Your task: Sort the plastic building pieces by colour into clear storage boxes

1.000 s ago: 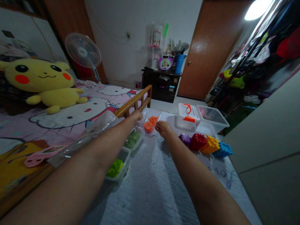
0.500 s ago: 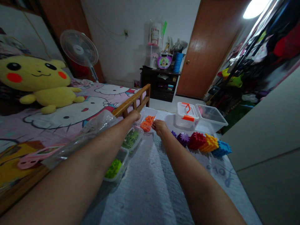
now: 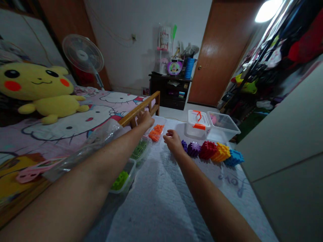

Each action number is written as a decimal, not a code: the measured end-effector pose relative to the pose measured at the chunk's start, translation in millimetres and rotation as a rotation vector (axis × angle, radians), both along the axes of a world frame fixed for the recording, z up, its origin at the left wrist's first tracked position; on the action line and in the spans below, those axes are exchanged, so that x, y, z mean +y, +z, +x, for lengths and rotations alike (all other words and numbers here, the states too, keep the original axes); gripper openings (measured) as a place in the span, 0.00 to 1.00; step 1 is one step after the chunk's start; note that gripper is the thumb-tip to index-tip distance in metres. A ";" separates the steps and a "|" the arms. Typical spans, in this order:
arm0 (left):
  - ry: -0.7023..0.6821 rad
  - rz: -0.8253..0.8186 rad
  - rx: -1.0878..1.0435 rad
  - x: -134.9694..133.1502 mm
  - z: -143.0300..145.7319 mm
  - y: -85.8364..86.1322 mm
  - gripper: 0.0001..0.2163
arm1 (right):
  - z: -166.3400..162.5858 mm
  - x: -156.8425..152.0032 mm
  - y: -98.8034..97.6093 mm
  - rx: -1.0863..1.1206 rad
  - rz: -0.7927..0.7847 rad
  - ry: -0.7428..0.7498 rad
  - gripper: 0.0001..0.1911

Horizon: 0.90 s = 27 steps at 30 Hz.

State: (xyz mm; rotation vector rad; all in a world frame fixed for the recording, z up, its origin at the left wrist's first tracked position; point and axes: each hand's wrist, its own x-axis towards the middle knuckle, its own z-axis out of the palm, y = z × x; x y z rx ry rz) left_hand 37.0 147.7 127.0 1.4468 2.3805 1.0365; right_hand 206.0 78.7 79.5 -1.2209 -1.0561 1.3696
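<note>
My left hand is just left of a clear container with orange plastic pieces, beside the wooden rail. Its fingers show only in part, bent and apart, and I see nothing in them. To the right of that container my right hand hovers over the cloth, open with fingers apart. Partly behind my left forearm are a tub of dark green pieces and one of bright green pieces. Purple, red, yellow and blue stacks of interlocking pieces stand right of my right hand.
A lidded clear box with orange handle and an uncovered clear box stand at the back right. The wooden rail borders the left side. Plastic wrap and a yellow plush toy lie on the bed beyond.
My left hand has lifted away from the orange pieces' container toward the rail. My right hand has drawn off its right edge, and its fingers have spread. The view has shifted slightly.
</note>
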 end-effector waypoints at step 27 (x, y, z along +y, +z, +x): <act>-0.089 -0.253 -1.296 35.5 200.8 1.2 0.17 | 174.7 79.1 43.6 -1.420 0.423 0.184 0.27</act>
